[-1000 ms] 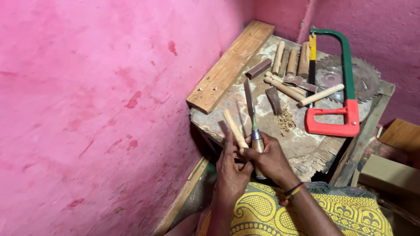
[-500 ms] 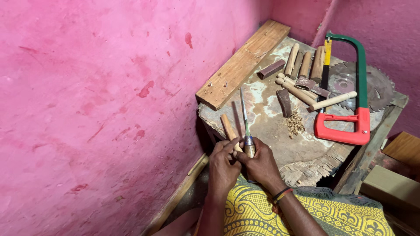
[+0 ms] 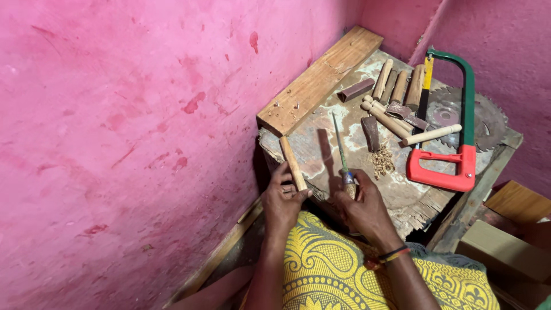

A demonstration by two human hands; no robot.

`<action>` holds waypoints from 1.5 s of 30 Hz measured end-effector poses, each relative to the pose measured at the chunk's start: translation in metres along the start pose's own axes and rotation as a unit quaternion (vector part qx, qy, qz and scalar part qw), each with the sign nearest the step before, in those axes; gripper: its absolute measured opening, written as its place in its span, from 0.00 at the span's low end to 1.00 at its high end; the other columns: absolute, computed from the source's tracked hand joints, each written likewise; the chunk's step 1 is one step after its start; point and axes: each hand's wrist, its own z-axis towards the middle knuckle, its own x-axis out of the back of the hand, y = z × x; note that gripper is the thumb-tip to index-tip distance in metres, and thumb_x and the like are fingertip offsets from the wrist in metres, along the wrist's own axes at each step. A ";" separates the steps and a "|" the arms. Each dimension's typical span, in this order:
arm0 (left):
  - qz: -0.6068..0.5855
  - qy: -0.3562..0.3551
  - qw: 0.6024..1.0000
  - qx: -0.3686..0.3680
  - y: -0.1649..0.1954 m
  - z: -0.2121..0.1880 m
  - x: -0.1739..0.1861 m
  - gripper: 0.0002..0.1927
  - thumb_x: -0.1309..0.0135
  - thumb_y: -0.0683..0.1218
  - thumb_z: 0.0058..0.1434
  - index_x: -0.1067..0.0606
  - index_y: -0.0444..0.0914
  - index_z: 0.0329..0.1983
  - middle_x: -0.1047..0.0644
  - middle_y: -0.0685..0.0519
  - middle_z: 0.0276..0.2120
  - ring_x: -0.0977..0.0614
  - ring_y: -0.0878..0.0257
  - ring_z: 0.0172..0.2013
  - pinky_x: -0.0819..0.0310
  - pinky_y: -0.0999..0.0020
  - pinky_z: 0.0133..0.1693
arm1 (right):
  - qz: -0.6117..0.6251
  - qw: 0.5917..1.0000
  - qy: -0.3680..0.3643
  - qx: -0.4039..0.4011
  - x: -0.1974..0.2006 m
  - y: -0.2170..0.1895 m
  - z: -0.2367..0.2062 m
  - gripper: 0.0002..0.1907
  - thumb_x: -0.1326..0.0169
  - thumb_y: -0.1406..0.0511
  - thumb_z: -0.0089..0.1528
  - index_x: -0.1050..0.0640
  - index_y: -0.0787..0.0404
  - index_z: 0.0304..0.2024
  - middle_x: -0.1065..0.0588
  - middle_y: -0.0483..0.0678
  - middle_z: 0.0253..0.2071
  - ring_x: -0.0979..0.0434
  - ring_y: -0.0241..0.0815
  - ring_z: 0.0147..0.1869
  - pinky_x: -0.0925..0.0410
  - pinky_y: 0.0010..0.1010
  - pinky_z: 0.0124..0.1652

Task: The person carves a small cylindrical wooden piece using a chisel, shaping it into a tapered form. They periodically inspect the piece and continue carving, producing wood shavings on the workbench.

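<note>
Dowel (image 3: 293, 162) and file (image 3: 341, 150) perhaps farther apart

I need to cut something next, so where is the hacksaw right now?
In the head view the hacksaw lies at the right end of the worn bench, red handle nearest the person, over a round saw blade and beside the loose wooden dowels.

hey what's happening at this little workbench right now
A person sits at a worn wooden bench against a pink wall. The left hand holds a short wooden stick, tilted up off the bench edge. The right hand grips a thin file by its handle, pointing away. More wooden pegs, a hacksaw and a circular saw blade lie farther back.
</note>
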 end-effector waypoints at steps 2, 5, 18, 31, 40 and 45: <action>-0.080 -0.009 0.997 0.020 -0.008 0.002 -0.002 0.35 0.28 0.38 0.46 0.27 0.35 0.59 0.18 0.46 0.41 0.16 0.61 0.39 0.19 0.68 0.40 | -0.045 0.999 -0.006 0.013 0.006 -0.002 -0.008 0.27 0.45 0.72 0.59 0.32 0.60 0.62 0.25 0.52 0.31 0.27 0.39 0.24 0.33 0.30 0.23; -0.165 -0.017 0.986 0.030 -0.020 0.004 -0.005 0.29 0.29 0.36 0.46 0.23 0.31 0.53 0.16 0.47 0.35 0.14 0.63 0.35 0.17 0.70 0.37 | -0.040 0.996 -0.028 0.078 0.009 0.000 -0.023 0.37 0.45 0.73 0.57 0.38 0.59 0.70 0.22 0.53 0.37 0.23 0.37 0.29 0.29 0.28 0.28; -0.166 -0.010 0.985 -0.049 -0.044 0.015 -0.026 0.37 0.37 0.31 0.51 0.30 0.31 0.67 0.16 0.48 0.36 0.15 0.67 0.35 0.20 0.73 0.39 | 0.064 0.994 0.084 0.040 -0.019 0.075 -0.095 0.26 0.38 0.68 0.62 0.22 0.63 0.64 0.17 0.53 0.42 0.23 0.35 0.38 0.29 0.27 0.37; -0.253 -0.021 0.967 -0.038 -0.049 0.018 -0.030 0.37 0.39 0.31 0.53 0.33 0.29 0.68 0.18 0.49 0.38 0.16 0.66 0.36 0.19 0.73 0.40 | -0.056 0.989 0.125 0.054 -0.026 0.069 -0.124 0.21 0.37 0.66 0.58 0.19 0.59 0.55 0.16 0.48 0.44 0.17 0.34 0.45 0.26 0.26 0.45; -0.280 -0.025 0.958 -0.053 -0.039 0.017 -0.031 0.36 0.39 0.29 0.54 0.33 0.27 0.68 0.20 0.50 0.37 0.18 0.66 0.36 0.20 0.74 0.40 | 0.036 0.989 0.145 0.018 -0.027 0.076 -0.137 0.21 0.37 0.69 0.59 0.18 0.63 0.56 0.15 0.52 0.42 0.20 0.34 0.43 0.27 0.26 0.44; -0.284 -0.024 0.957 -0.061 -0.042 0.015 -0.029 0.38 0.41 0.29 0.53 0.34 0.29 0.69 0.20 0.50 0.37 0.18 0.67 0.36 0.20 0.74 0.40 | 0.059 0.990 0.125 0.033 -0.025 0.084 -0.135 0.21 0.38 0.71 0.58 0.19 0.66 0.55 0.16 0.53 0.45 0.19 0.35 0.45 0.25 0.27 0.45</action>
